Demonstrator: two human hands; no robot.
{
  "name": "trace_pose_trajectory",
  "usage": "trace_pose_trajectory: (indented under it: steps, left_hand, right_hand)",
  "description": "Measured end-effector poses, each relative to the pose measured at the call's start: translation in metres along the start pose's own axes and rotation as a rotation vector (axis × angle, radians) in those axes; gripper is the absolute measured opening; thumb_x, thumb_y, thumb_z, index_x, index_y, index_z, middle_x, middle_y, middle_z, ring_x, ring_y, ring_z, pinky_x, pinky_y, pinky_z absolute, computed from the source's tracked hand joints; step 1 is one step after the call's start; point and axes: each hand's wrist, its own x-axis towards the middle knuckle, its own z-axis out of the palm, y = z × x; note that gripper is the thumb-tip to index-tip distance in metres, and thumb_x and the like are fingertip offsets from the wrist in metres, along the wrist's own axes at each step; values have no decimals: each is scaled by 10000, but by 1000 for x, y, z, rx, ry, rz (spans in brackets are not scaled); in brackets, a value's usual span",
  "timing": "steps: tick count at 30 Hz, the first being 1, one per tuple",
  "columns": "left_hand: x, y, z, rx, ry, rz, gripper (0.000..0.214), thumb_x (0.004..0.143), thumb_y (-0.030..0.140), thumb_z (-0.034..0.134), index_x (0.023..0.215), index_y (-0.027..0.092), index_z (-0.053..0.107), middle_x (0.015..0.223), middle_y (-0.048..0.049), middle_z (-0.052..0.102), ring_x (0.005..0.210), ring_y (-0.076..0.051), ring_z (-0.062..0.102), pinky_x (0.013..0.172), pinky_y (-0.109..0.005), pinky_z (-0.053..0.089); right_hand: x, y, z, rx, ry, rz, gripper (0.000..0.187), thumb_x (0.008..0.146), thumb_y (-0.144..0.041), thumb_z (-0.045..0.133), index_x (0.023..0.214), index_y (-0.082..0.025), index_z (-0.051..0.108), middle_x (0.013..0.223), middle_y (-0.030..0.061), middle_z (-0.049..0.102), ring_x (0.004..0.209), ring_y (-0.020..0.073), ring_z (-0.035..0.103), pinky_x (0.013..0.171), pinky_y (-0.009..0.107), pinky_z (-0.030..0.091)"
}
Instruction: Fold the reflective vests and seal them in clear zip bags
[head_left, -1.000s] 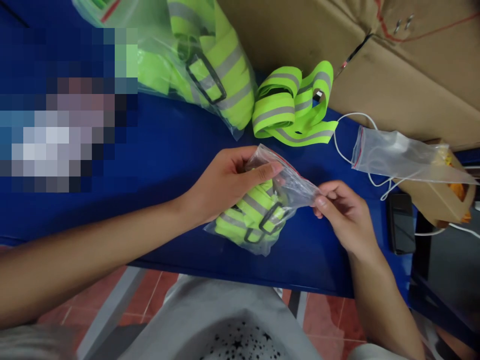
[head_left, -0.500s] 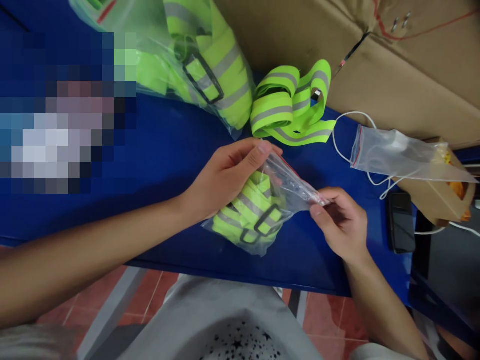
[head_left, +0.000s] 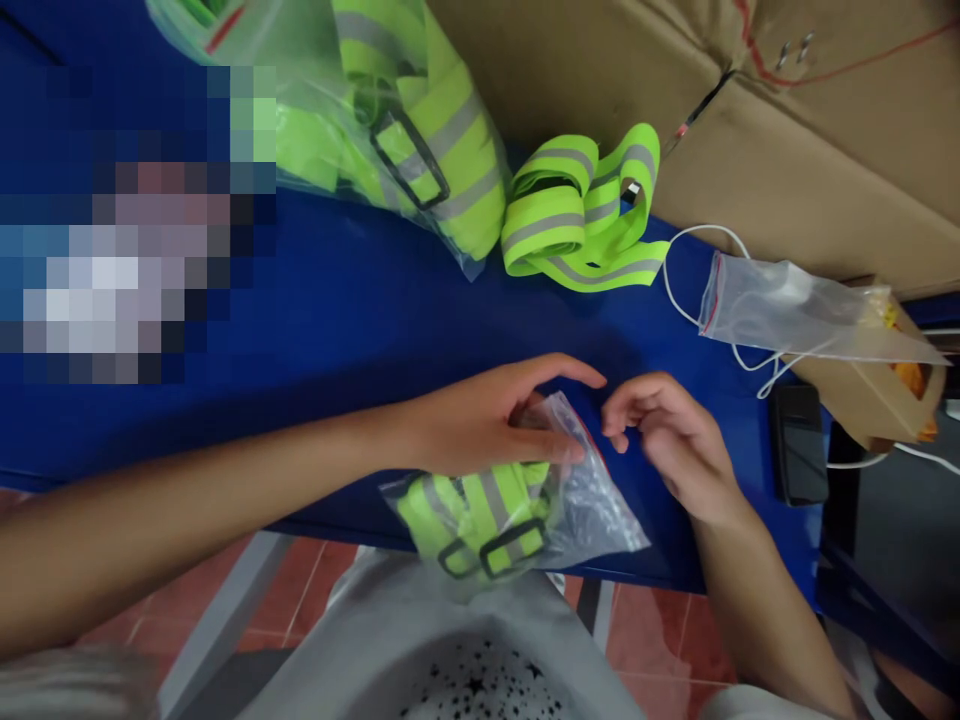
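Note:
A clear zip bag with a red seal line holds a folded neon-yellow reflective strap with grey stripes and black buckles. My left hand lies over its upper part, thumb across the plastic and some fingers behind it; the index finger stretches out free. The bag's lower end overlaps the table's front edge, above my lap. Just right of the bag, my right hand hovers with loosely curled fingers, apart from the plastic and holding nothing.
A large clear bag of similar straps stands at the back. Beside it lies a loose neon strap. To the right are an unfilled zip bag, a white cable, a black phone and a cardboard box. Brown cardboard borders the blue table.
My right hand has let go of the bag's seal. My left hand and the bag have moved down toward the front edge, and the bag has turned.

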Motion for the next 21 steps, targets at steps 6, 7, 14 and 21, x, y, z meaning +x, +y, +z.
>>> trace_pose_trajectory:
  steps: [6,7,14,21]
  left_hand:
    - [-3,-5,7,117,-9,-31,647,905,392,758,1483,251,502,814,23,726,645,-123,630,511,-202,386]
    - [-3,-6,8,143,-8,-23,638,908,391,756,1481,257,508,845,14,738,684,-133,660,540,-207,413]
    - [-3,-6,14,158,-34,-1,719,896,337,780,1536,253,463,1127,-42,782,930,-168,744,767,-245,530]
    - [-2,-2,10,145,-38,-86,688,888,484,774,1493,266,532,775,32,702,589,-111,576,489,-203,363]
  right_hand:
    - [4,-8,8,-337,-144,-73,88,957,-208,715,1028,-247,680,845,-44,697,709,81,613,675,214,505]
    - [4,-8,9,-354,-127,-72,105,955,-206,713,1043,-249,678,851,-47,702,706,77,614,670,206,507]
    - [5,1,21,-431,-91,-151,191,932,-211,745,1112,-246,691,894,-43,751,697,71,655,642,184,530]
    - [-2,-4,30,-472,170,-225,111,973,-137,675,1000,-243,691,870,-50,758,746,72,700,696,184,545]
